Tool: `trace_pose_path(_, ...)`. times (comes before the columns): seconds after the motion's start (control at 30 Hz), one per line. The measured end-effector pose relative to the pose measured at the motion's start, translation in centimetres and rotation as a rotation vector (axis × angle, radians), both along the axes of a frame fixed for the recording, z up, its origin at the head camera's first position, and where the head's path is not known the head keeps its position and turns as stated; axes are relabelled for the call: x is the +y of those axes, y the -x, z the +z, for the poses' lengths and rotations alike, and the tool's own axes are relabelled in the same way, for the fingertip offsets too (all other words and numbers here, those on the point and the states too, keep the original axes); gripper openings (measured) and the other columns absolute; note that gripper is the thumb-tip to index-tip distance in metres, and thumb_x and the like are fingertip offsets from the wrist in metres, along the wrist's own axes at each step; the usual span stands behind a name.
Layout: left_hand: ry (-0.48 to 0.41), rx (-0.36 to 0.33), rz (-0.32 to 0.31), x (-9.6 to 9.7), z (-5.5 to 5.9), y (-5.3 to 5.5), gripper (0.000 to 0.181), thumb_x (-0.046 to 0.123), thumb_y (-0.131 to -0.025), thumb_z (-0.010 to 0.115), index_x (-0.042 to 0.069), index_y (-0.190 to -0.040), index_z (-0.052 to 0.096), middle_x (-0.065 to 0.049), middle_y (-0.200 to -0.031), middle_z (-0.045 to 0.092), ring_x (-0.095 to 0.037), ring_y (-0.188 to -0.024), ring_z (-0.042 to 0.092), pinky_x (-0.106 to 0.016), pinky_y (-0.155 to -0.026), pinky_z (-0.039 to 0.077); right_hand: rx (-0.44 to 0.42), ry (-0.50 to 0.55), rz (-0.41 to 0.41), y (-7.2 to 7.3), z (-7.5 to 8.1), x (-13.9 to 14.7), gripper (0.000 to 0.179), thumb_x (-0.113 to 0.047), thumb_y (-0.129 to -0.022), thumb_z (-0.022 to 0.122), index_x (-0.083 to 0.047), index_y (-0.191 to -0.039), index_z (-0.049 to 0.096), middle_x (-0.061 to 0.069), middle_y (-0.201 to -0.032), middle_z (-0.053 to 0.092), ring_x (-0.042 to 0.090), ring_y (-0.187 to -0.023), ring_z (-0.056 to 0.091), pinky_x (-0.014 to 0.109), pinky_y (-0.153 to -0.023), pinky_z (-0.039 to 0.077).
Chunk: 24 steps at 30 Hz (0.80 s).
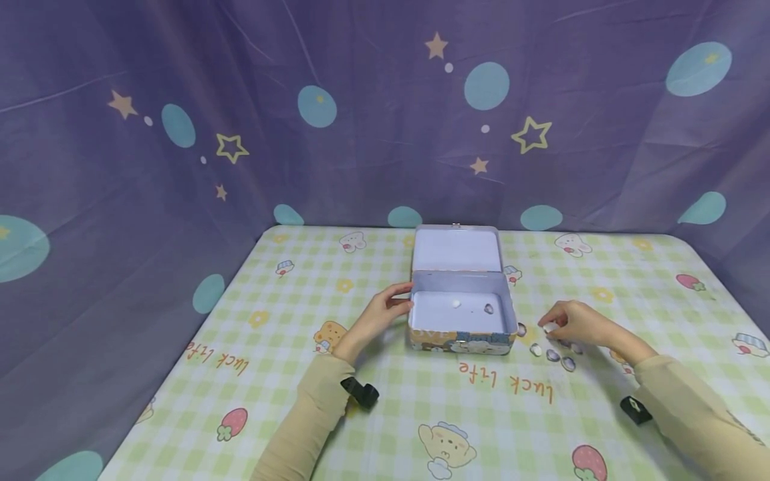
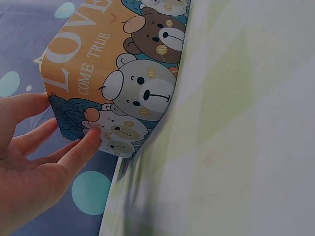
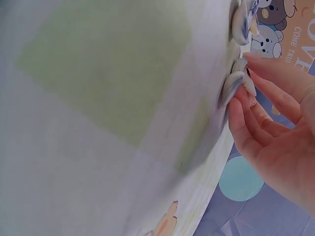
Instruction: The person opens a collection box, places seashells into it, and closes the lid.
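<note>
A tin box [image 1: 433,342] with printed bears stands with its lid [image 1: 457,248] raised. Inside it lie a small white shell [image 1: 456,304] and a darker purple-white shell [image 1: 488,309]. My left hand [image 1: 380,315] rests against the box's left end, fingers extended; in the left wrist view its fingertips [image 2: 93,136] touch the printed side. To the right of the box, my right hand [image 1: 574,323] pinches a whitish seashell [image 1: 550,327] low over the tablecloth. More seashells [image 1: 553,355] lie around and under that hand, some partly hidden by it.
A checked tablecloth [image 1: 240,374] with cartoon prints covers the table. Behind it and at the left hangs a purple curtain [image 1: 373,167] with stars and teal spots. One shell [image 1: 521,329] lies close against the box's right side. Each wrist wears a black camera [image 1: 363,393].
</note>
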<state>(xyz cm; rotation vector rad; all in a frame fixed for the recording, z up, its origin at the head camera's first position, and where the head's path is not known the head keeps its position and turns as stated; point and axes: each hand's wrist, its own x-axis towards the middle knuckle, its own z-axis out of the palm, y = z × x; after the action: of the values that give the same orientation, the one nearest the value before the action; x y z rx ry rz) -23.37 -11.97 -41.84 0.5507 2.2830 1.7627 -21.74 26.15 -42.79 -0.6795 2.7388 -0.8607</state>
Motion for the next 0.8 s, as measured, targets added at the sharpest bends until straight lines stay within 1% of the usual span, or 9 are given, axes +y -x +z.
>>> trace_pose_path(0.2,0.002,0.021,0.010,0.0,-0.3,0.0,0.045,0.007,-0.087,0.054,-0.002,-0.129,0.040,-0.025,-0.130,0.040,-0.035,-0.107,0.051,-0.031,-0.089,0.046,-0.011,-0.001,-0.001,-0.1,0.2,-0.1,0.020,-0.006,-0.072,0.067,-0.001,-0.092,0.068,-0.002,-0.073,0.053,0.006,-0.061,0.040,0.020,-0.051,0.038)
trace_pose_path(0.37,-0.006,0.019,-0.007,0.0,-0.1,0.0,0.046,0.006,-0.088,0.053,-0.005,-0.129,0.038,-0.026,-0.130,0.039,-0.035,-0.107,0.051,-0.031,-0.089,0.046,-0.013,0.018,-0.018,-0.1,0.5,-0.1,0.020,-0.007,-0.073,0.068,-0.002,-0.092,0.068,-0.001,-0.074,0.054,0.007,-0.061,0.041,0.021,-0.051,0.039)
trace_pose_path(0.53,-0.010,0.006,-0.027,0.1,1.2,-0.7,0.045,0.002,-0.088,0.051,-0.009,-0.129,0.036,-0.030,-0.130,0.036,-0.040,-0.108,0.048,-0.033,-0.090,0.046,0.001,0.040,-0.042,-0.1,0.9,0.0,0.022,-0.007,-0.072,0.068,-0.001,-0.094,0.067,0.001,-0.079,0.058,0.008,-0.062,0.042,0.021,-0.052,0.040)
trace_pose_path(0.63,0.000,0.003,-0.028,0.2,2.1,-1.2,0.045,0.001,-0.088,0.050,-0.011,-0.129,0.035,-0.031,-0.130,0.035,-0.041,-0.109,0.047,-0.033,-0.091,0.045,0.018,0.044,-0.038,0.0,1.3,0.0,0.021,-0.004,-0.073,0.066,0.000,-0.094,0.067,0.005,-0.084,0.061,0.008,-0.064,0.045,0.021,-0.055,0.043)
trace_pose_path(0.73,0.004,-0.001,-0.023,0.3,2.5,-1.5,0.045,0.000,-0.088,0.049,-0.011,-0.129,0.034,-0.032,-0.130,0.035,-0.041,-0.109,0.047,-0.033,-0.091,0.045,0.030,0.046,-0.025,0.2,1.7,-0.1,0.021,0.000,-0.074,0.064,0.002,-0.095,0.066,0.010,-0.088,0.062,0.007,-0.065,0.047,0.021,-0.056,0.045)
trace_pose_path(0.8,0.005,0.001,-0.017,0.3,2.6,-1.6,0.045,0.000,-0.088,0.049,-0.011,-0.129,0.035,-0.032,-0.130,0.035,-0.041,-0.109,0.047,-0.033,-0.091,0.045,0.032,0.052,-0.022,0.3,2.0,-0.2,0.021,0.001,-0.075,0.063,0.002,-0.095,0.066,0.011,-0.090,0.062,0.007,-0.063,0.046,0.021,-0.054,0.044)
